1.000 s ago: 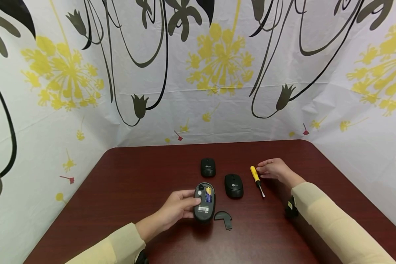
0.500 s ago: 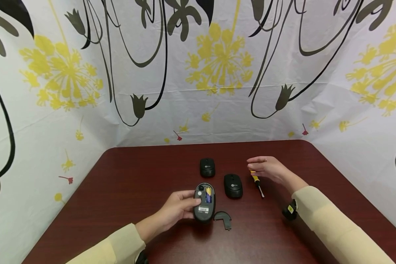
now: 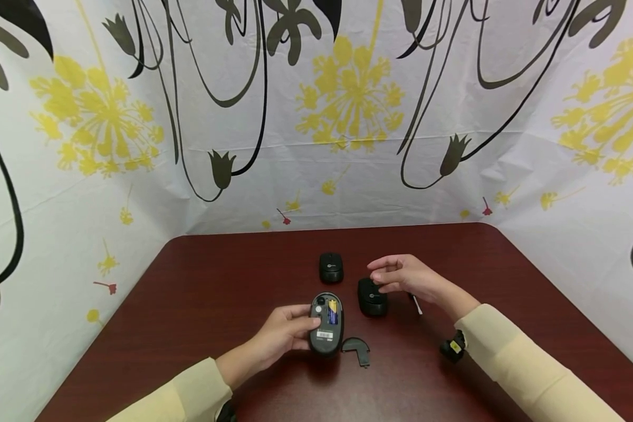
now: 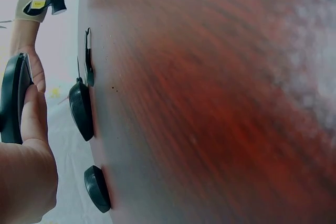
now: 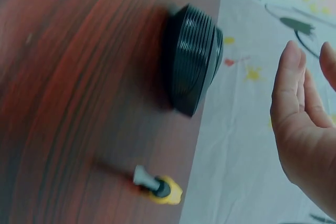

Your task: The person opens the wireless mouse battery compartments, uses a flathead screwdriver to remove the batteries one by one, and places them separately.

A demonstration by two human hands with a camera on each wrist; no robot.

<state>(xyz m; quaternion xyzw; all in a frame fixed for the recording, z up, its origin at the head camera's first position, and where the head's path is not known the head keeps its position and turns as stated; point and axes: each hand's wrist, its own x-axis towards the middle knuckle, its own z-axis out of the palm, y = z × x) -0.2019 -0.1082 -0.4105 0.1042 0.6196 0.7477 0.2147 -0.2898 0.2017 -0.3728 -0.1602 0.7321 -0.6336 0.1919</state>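
My left hand (image 3: 279, 328) holds a black computer mouse (image 3: 326, 346) with its underside up, thumb on the edge and fingers beneath. Its battery bay lies uncovered, with a blue-and-gold battery (image 3: 333, 312) inside. Beside it on the table lies the detached battery cover (image 3: 363, 353). My right hand (image 3: 408, 276) hovers with loosely bent fingers, overlapping a second black mouse (image 3: 372, 302) in the head view; in the right wrist view, a gap separates the hand from that mouse (image 5: 191, 61). Below the right hand is a yellow-handled screwdriver (image 5: 160, 188), mostly hidden from the head camera.
A third, black mouse (image 3: 331, 268) sits farther back on the dark red wooden table (image 3: 232, 275). White cloth (image 3: 274, 129) with a flower print hangs behind and at both sides of the table.
My right hand has moved left from beside the screwdriver, passing over it to above the second mouse. The left hand and its mouse have stayed in place.
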